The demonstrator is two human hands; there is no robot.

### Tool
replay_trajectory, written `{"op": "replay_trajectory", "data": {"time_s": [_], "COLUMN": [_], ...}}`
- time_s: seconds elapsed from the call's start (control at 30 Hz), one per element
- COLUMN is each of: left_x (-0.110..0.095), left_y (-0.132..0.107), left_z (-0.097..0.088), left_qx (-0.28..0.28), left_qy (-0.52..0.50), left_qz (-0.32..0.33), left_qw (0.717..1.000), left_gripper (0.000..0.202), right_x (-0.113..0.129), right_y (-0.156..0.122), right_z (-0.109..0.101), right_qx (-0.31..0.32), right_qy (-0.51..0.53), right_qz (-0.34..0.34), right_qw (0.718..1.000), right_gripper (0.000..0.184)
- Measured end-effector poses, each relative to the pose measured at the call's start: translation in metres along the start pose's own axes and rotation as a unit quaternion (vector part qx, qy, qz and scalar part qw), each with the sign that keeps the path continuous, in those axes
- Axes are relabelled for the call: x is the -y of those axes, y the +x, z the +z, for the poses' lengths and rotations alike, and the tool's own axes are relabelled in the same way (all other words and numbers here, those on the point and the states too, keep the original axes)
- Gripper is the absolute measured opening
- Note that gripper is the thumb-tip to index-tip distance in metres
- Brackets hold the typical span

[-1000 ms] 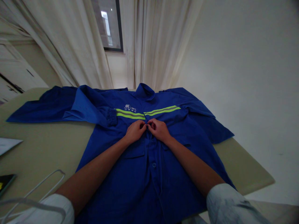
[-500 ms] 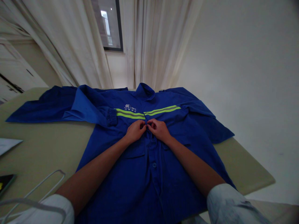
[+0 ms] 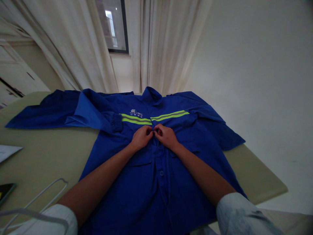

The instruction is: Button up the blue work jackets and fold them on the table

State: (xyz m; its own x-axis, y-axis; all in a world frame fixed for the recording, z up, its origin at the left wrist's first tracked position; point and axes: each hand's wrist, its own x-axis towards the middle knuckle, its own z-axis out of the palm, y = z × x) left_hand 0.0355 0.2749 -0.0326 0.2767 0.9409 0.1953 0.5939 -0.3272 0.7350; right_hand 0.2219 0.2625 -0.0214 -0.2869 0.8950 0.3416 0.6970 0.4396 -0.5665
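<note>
A blue work jacket [image 3: 137,195] with yellow-green reflective stripes [image 3: 171,115] across the chest lies spread out, collar at the far end. Both hands meet at its front opening, just below the stripes. My left hand [image 3: 141,137] is closed, fingertips pinching the fabric of the front edge. Opposite it, my right hand [image 3: 166,135] also pinches the front edge, its fingertips almost touching those of the left. Whatever lies between the fingertips is too small and covered to make out. Nearer me on the placket, a round button [image 3: 161,173] shows.
Under the jacket is a greenish table [image 3: 44,150]. At the left stand a white sheet of paper [image 3: 8,152], a dark flat object [image 3: 6,192] and a white cable [image 3: 41,195]. Curtains [image 3: 168,42] and a window [image 3: 113,26] are behind; a pale wall is at the right.
Hardly anything differs. The fingers of both hands have shifted very slightly at the jacket's front edge, while the jacket stays in place.
</note>
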Motion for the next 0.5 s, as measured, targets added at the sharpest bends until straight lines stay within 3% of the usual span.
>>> {"op": "replay_trajectory", "data": {"time_s": [0.2, 0.4, 0.5], "left_x": [0.0013, 0.0046, 0.0053], "left_y": [0.0011, 0.0013, 0.0005], "left_z": [-0.0032, -0.0027, -0.0019], "left_qx": [0.011, 0.007, 0.001], "left_qy": [-0.002, -0.013, -0.018], "left_qz": [0.022, 0.047, 0.074], "left_qw": [1.0, 0.999, 0.997], "left_gripper": [0.02, 0.024, 0.029], "right_x": [-0.0017, -0.0015, 0.0], "right_y": [-0.0012, -0.0005, -0.0007], "right_z": [0.0006, 0.0006, -0.0001], "right_qx": [-0.019, -0.021, -0.029], "right_qy": [-0.004, -0.004, -0.004], "right_qz": [-0.008, 0.019, 0.028], "right_qw": [1.0, 1.0, 0.999], "right_gripper": [0.007, 0.03, 0.031]}}
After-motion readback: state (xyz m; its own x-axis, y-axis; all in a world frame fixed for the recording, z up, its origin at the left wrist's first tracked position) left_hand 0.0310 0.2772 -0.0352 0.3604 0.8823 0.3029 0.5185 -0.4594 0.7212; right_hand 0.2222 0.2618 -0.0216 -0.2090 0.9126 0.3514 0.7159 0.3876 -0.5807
